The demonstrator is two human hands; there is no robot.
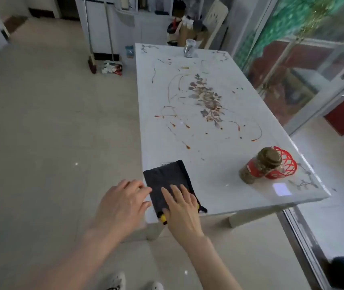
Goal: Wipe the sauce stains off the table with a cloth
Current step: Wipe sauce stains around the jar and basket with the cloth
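A white table point(219, 176) with a printed flower pattern carries thin red-brown sauce streaks and drops point(173, 114) across its middle and far half. A dark folded cloth point(166, 178) with a yellow edge lies flat at the near left corner. My right hand point(182, 210) rests palm down on the cloth's near end, fingers spread. Just left of the cloth, at the table's left edge, is my left hand point(123, 204), its fingers apart and the fingertips touching the cloth's left side. Neither hand grips anything.
A sauce jar point(259, 164) with a red label leans against a red plastic basket point(282, 164) near the right front. At the table's far end stands a clear glass point(189, 48). Brooms and a dustpan point(112, 68) stand by the cabinet. A glass sliding door is on the right.
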